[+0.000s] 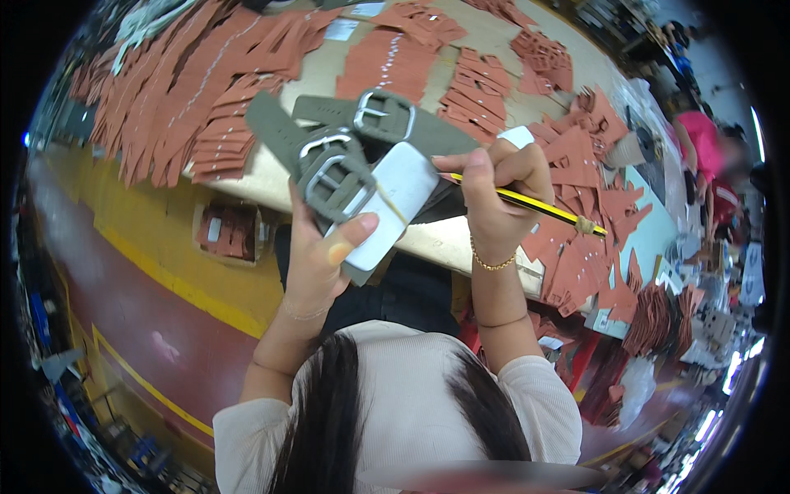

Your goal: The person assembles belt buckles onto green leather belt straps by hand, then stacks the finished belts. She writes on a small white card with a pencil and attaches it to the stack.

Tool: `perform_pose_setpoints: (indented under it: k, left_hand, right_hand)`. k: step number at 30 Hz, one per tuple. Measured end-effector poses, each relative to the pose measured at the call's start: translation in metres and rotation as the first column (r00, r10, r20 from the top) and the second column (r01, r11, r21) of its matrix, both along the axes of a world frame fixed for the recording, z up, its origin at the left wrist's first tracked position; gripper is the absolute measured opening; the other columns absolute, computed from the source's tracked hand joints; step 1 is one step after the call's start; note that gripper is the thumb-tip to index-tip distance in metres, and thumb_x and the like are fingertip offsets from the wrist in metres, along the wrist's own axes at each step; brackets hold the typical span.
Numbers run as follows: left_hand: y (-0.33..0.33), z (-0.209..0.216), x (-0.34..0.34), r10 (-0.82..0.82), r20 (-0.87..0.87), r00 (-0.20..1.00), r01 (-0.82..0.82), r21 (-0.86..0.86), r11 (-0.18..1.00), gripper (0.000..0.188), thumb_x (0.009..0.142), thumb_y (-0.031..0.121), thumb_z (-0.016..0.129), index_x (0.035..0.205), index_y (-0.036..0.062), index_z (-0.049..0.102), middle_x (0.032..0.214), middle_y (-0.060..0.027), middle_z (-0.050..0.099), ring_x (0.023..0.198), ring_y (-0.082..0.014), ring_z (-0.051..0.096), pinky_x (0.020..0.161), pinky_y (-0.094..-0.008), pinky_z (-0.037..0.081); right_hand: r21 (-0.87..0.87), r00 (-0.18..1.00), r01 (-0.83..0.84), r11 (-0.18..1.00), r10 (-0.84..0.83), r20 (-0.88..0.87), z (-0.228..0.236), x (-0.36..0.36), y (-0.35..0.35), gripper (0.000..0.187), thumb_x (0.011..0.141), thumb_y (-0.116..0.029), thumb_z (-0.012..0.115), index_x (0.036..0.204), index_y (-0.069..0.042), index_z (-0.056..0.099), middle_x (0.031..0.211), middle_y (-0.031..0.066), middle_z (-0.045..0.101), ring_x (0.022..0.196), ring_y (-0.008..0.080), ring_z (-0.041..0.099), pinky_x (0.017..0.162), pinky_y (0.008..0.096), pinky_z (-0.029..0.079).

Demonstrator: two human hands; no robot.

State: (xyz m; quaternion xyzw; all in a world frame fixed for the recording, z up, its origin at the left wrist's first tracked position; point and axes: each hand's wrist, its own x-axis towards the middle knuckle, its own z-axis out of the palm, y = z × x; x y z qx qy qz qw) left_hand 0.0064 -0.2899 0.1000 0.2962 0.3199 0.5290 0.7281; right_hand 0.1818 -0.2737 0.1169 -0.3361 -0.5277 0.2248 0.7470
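My left hand (317,255) is closed around several grey-green belt straps (276,132) with silver buckles (385,114). Against the straps, under my left thumb, lies a white slab with rounded corners (411,181) and a thin tan band across it; I cannot make out its kind. My right hand (506,193) pinches a yellow-and-black striped pencil (547,207). The pencil's tip points left, at the upper right edge of the white slab; whether it touches cannot be told. A lump of tan wrapping sits near the pencil's other end.
Piles of reddish-brown cut pieces (197,74) cover much of the pale table (317,74). A carton of similar pieces (230,233) stands below the table's left edge. Stacked brown strips (654,317) lie at the right. Another person in pink (698,144) is far right.
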Motion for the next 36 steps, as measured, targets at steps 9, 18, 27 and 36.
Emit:
perform_pose_setpoints:
  k: [9,18,27,36]
  left_hand:
    - [-0.016,-0.021,-0.013,0.052,-0.35,0.935,0.006,0.163,0.987,0.071,0.072,0.01,0.063,0.136,-0.0039,0.035,0.122,-0.0193,0.052,0.104,-0.0319,0.06,0.08,-0.042,0.058]
    - [0.022,-0.025,0.03,-0.501,-0.738,0.452,0.699,-0.056,0.713,0.068,0.075,0.011,0.071,0.133,-0.001,0.038,0.109,-0.011,0.057,0.094,-0.0228,0.058,0.086,-0.0346,0.048]
    - [-0.044,-0.06,0.169,-0.709,-0.685,0.167,0.982,0.054,0.179,0.086,0.078,0.006,0.07,0.146,0.0066,0.017,0.132,-0.0145,0.044,0.119,-0.0266,0.046,0.103,-0.0396,0.036]
    - [-0.094,-0.066,0.205,-0.665,-0.743,-0.068,0.992,-0.124,0.037,0.09,0.08,0.013,0.072,0.15,0.0125,0.014,0.137,-0.0202,0.037,0.126,-0.0336,0.045,0.103,-0.0425,0.037]
  right_hand:
    - [-0.327,0.991,-0.136,0.935,0.129,-0.04,-0.025,0.066,-0.036,0.048,0.089,-0.028,0.064,0.128,-0.004,0.049,0.118,0.0081,0.059,0.099,0.0184,0.058,0.088,0.0321,0.048]
    - [-0.252,0.806,-0.561,0.788,0.45,-0.385,-0.111,0.088,-0.134,0.067,0.096,-0.035,0.053,0.142,0.006,0.027,0.144,0.0175,0.038,0.13,0.0233,0.041,0.107,0.0313,0.031]
    - [-0.568,0.844,-0.174,0.805,-0.176,-0.507,-0.122,0.117,-0.263,0.077,0.071,-0.013,0.083,0.133,0.002,0.04,0.121,0.0101,0.054,0.114,0.0151,0.05,0.095,0.0299,0.043]
    - [-0.778,0.345,0.394,0.489,-0.864,-0.368,-0.153,0.145,-0.406,0.074,0.07,-0.012,0.083,0.131,0.002,0.042,0.118,0.0102,0.057,0.108,0.0172,0.054,0.093,0.0309,0.044]
